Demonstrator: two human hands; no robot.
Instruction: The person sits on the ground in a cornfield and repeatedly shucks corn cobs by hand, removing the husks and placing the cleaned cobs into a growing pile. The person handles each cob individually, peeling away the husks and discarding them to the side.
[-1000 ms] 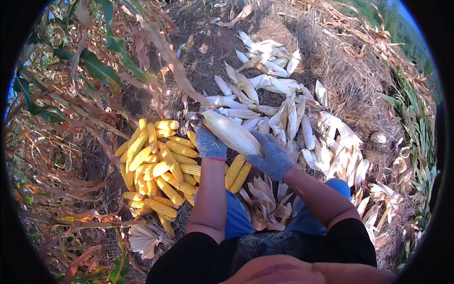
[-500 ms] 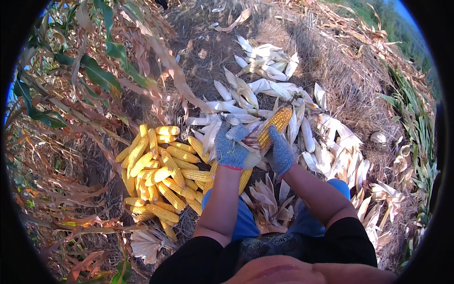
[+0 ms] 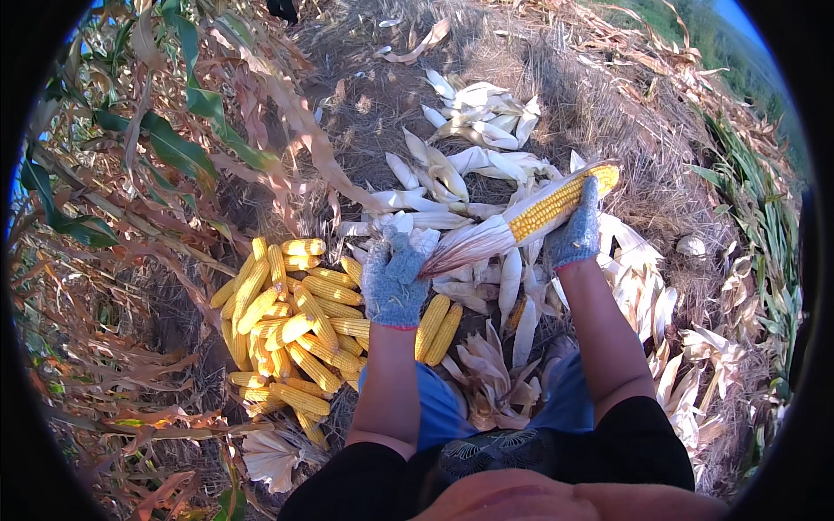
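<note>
In grey-blue knitted gloves, both my hands work on one ear of corn (image 3: 546,211). My right hand (image 3: 577,234) grips it by the bare yellow part, thumb near the tip. A pale husk (image 3: 473,243) with purplish streaks stretches from the ear across to the left. My left hand (image 3: 393,282) is closed round the gathered end of this husk; its fingers are partly hidden. Just left of that hand lies a heap of husked yellow corn ears (image 3: 295,326). Two more bare ears (image 3: 438,330) rest to its lower right.
Unhusked pale ears (image 3: 491,117) lie strewn ahead on dry ground. Loose stripped husks (image 3: 638,282) are spread on the right, with more husks (image 3: 493,369) between my knees. Dry corn stalks and leaves (image 3: 130,286) crowd the left side.
My hands have drawn apart. The right one has carried the ear up and to the right, while the left one, on the husk, has shifted slightly left. The husk is stretched between them.
</note>
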